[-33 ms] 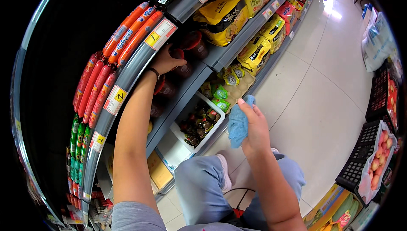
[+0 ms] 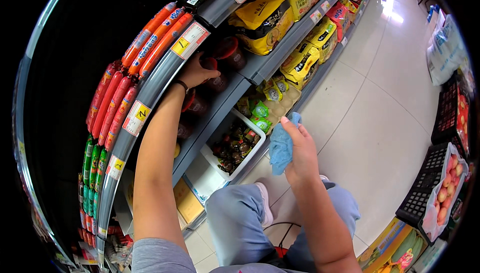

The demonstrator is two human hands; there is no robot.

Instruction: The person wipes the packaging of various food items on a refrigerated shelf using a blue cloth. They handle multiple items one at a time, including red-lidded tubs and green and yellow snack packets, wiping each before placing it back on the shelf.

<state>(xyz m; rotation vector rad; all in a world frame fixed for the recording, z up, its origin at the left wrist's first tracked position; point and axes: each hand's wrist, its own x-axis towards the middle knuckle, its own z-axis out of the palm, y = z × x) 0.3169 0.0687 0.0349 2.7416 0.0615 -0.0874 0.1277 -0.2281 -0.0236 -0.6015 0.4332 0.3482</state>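
My left hand [image 2: 197,73] reaches under the top shelf edge and grips a dark cup with a red lid [image 2: 216,83]. Similar red-lidded cups [image 2: 231,55] stand around it on the grey shelf [image 2: 197,140]. Out in front of the lower shelf, my right hand [image 2: 301,155] is closed on a crumpled blue cloth [image 2: 281,148]. A white tub [image 2: 256,150] of dark wrapped items and an egg tray [image 2: 282,107] with small yellow and green packets sit below.
Rows of wrapped sausages [image 2: 150,40] line the upper left; yellow noodle packs [image 2: 262,20] continue along the shelves. Black crates [image 2: 417,188] with fruit and white bags [image 2: 442,48] stand at the right. My knees are bent over the tiled floor [image 2: 360,123].
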